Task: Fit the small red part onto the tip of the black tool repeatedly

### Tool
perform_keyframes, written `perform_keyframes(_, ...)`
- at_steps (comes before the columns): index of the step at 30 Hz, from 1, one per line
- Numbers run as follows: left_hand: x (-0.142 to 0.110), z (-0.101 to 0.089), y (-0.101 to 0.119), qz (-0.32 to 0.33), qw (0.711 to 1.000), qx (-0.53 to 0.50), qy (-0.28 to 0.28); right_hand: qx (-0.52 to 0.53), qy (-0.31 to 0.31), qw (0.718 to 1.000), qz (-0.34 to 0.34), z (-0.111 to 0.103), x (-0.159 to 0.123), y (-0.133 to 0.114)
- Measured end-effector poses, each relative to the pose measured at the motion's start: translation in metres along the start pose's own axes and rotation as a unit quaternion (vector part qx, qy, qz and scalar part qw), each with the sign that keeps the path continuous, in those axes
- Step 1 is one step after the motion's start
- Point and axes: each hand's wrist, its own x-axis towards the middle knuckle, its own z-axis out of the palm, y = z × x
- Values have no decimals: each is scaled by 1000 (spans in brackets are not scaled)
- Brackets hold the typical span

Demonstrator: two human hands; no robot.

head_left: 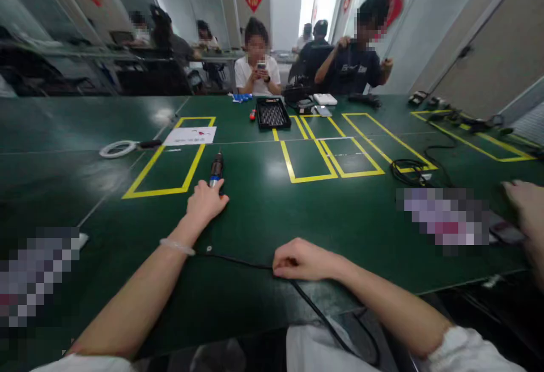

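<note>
My left hand is closed around the rear of an electric screwdriver, black with a blue band, which lies low over the table with its tip pointing away from me. In front of my body, my right hand has its fingers curled on a black cable. The cable runs from near my left wrist, under the right hand, and down over the table's front edge toward my lap. A small pale ring lies on the table beside the cable.
Yellow tape outlines mark the green table. Farther back are a black tray, a white sheet and a white cable coil. A black cable coil and another person's hand are at right. People sit opposite.
</note>
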Motion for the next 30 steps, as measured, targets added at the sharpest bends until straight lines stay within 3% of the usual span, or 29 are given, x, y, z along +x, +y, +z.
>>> perform_keyframes(3,-25,-1,40,34,999,-10,2,-86,3,994,-74,63,-13,-28)
perform_keyframes(6,-48,-3,73,66,998,-22,1,-147,-12,975,-168,96,-25,-46)
perform_keyframes(9,-64,-3,95,101,994,-35,0,-117,34,982,-143,76,-27,-43)
perform_keyframes(11,-71,-4,103,123,991,-44,-1,-75,97,991,-53,41,-20,-28)
perform_keyframes(14,-77,-6,106,150,987,-55,-21,-92,225,964,103,-7,1,5)
perform_keyframes(16,-78,-8,101,172,982,-63,-41,-104,237,950,173,-23,17,25)
perform_keyframes(20,-75,-12,81,232,963,-95,-99,-85,183,968,147,-18,37,48)
perform_keyframes(23,-69,-12,68,273,945,-125,-129,-64,197,969,136,-9,39,53)
perform_keyframes(30,-67,-6,67,289,941,-148,-98,20,234,963,129,-5,35,63)
